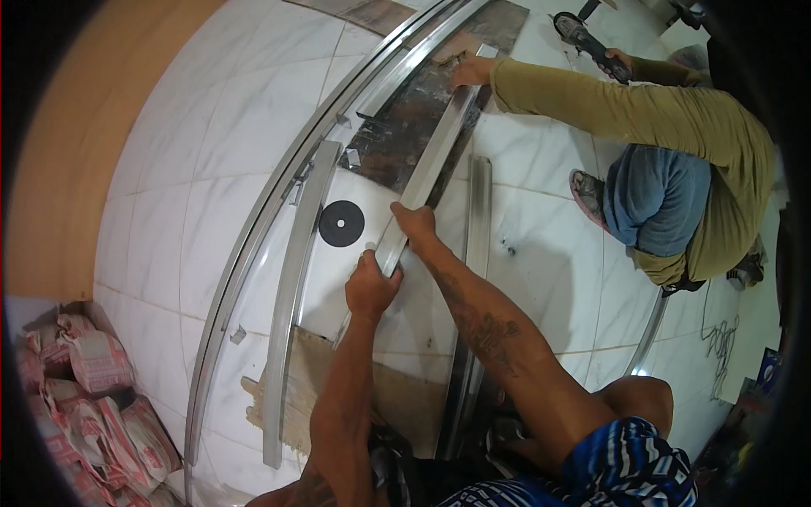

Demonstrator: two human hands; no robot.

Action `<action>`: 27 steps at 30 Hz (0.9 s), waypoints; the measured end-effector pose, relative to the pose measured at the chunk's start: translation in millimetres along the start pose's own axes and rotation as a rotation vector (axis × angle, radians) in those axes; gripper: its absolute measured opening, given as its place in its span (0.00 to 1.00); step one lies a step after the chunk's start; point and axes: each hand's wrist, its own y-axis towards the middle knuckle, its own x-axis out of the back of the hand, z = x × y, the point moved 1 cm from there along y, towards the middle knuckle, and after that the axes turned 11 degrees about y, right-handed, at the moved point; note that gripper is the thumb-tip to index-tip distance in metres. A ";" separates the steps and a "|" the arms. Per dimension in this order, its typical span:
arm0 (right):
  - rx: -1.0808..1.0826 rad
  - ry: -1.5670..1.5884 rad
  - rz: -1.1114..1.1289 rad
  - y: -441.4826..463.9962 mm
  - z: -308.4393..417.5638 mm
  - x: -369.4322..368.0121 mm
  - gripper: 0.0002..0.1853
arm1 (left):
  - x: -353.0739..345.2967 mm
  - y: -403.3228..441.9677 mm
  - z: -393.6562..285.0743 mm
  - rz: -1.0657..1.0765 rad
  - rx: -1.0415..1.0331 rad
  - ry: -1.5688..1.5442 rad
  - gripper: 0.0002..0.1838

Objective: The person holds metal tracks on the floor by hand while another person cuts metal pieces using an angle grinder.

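A long silvery metal profile (432, 165) slants up and away across the middle of the head view. My left hand (372, 287) is closed around its near end. A little farther along, my right hand (414, 225) grips the same profile from the right side. A co-worker's hand (473, 73) rests on the far end, over a dark stained board (393, 139). Left of my hands, a black cutting disc (341, 223) with a white centre lies flat on the floor.
The co-worker, crouching at the right, holds an angle grinder (583, 42) in the other hand. More metal profiles (300, 296) lie at the left, with another (479, 211) at the right. Printed bags (97, 359) are piled at the lower left. A brownish board (405, 397) lies near me.
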 end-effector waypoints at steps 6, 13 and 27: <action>-0.005 0.017 0.001 -1.4 -0.8 -1.4 0.26 | 8.7 -1.8 -5.2 0.040 0.026 0.004 0.37; 0.018 0.036 -0.031 -3.5 11.6 5.2 0.30 | -9.1 11.0 -15.3 -0.108 -0.090 -0.062 0.35; -0.022 -0.267 0.007 8.9 2.1 13.5 0.36 | -11.0 10.2 -25.1 -0.173 -0.171 -0.026 0.34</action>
